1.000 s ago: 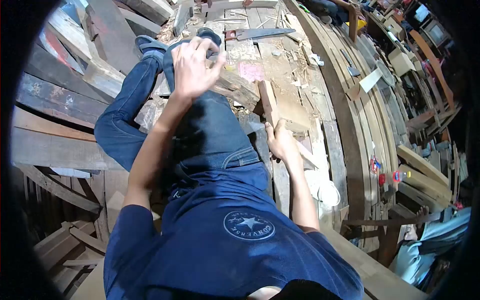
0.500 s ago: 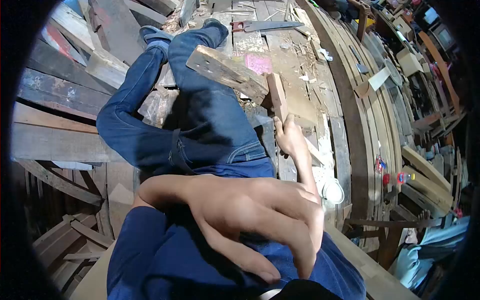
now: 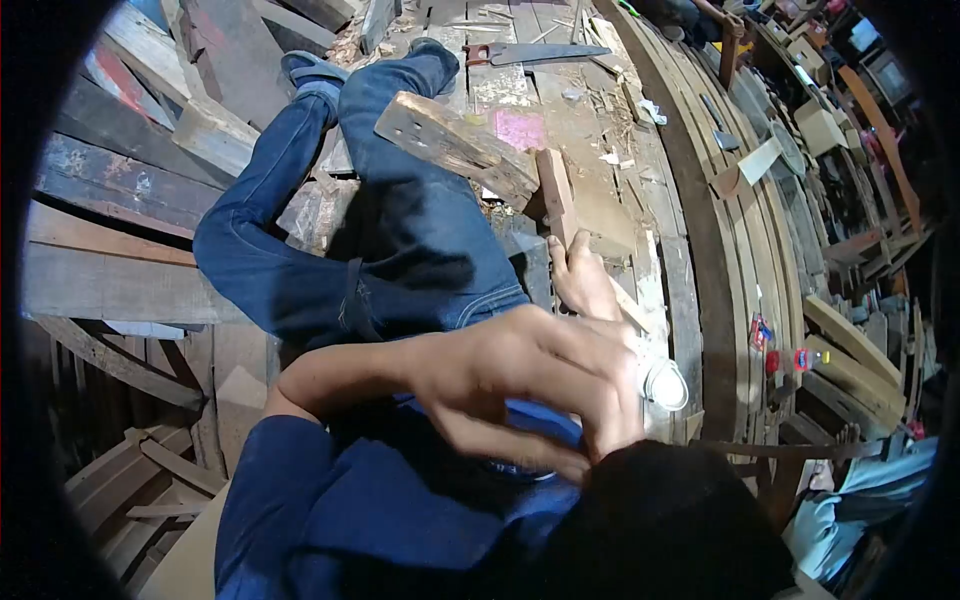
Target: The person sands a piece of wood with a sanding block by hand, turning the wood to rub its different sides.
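Observation:
My left hand is bent across my chest, its fingers curled and their tips drawn together at the edge of a large black shape. What that shape is cannot be made out, nor exactly what the fingertips grip. Beyond it, my right hand is closed round the near end of a narrow wooden piece. A weathered wooden block lies across to the left of this piece, over my leg. Under and right of the narrow piece is a flat pale board.
A handsaw with a reddish handle lies on the plank floor at the top. Long beams run down the right side. Near my right forearm sits a white round object. Timber is stacked at left. Another person's hand shows at top right.
My left hand has come down from above my legs to my chest, its fingers drawing together. The black shape has grown larger in view. My right hand stays at the narrow piece.

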{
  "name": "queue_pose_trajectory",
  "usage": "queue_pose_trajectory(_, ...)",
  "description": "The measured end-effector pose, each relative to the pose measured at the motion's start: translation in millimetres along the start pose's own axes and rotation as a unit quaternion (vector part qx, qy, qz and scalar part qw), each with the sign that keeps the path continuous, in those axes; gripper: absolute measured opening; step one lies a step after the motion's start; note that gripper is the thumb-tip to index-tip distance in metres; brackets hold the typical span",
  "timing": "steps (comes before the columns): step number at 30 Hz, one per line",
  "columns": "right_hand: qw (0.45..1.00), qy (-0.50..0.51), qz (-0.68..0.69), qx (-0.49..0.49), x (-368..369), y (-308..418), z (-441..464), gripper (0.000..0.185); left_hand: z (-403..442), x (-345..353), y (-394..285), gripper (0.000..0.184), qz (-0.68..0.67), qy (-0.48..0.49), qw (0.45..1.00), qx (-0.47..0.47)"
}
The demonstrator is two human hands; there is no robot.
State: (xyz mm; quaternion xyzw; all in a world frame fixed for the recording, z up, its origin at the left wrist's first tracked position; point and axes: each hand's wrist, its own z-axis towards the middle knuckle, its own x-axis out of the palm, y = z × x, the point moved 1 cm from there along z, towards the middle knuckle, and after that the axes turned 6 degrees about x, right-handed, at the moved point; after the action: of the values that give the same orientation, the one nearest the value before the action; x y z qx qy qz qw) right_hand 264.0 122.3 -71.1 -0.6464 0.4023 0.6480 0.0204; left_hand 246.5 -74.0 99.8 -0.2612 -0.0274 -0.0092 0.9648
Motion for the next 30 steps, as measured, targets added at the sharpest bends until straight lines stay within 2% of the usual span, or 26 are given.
queue_pose_trajectory(2,1.0,-0.018,-0.004,0.002,-1.6,4.2,-3.2,0.047,-7.2,-3.2,7.6,0.022,-0.001,-0.007,1.0,-0.013)
queue_pose_trajectory(5,1.0,0.007,0.014,0.005,-6.7,7.8,-7.0,0.05,-10.4,-0.3,6.1,0.019,0.01,0.002,1.0,-0.026)
queue_pose_trajectory(16,0.999,0.019,0.03,0.004,-10.6,9.9,-5.9,0.051,-14.4,1.6,13.2,0.016,0.004,0.003,1.0,0.0)
queue_pose_trajectory(23,0.998,0.041,0.041,0.028,-9.9,9.2,-4.8,0.051,-16.3,2.2,12.7,0.017,0.004,-0.001,1.0,0.005)
queue_pose_trajectory(30,0.999,0.023,0.043,0.001,-4.8,3.3,-1.6,0.05,-18.5,8.1,12.4,0.019,-0.007,-0.017,1.0,-0.005)
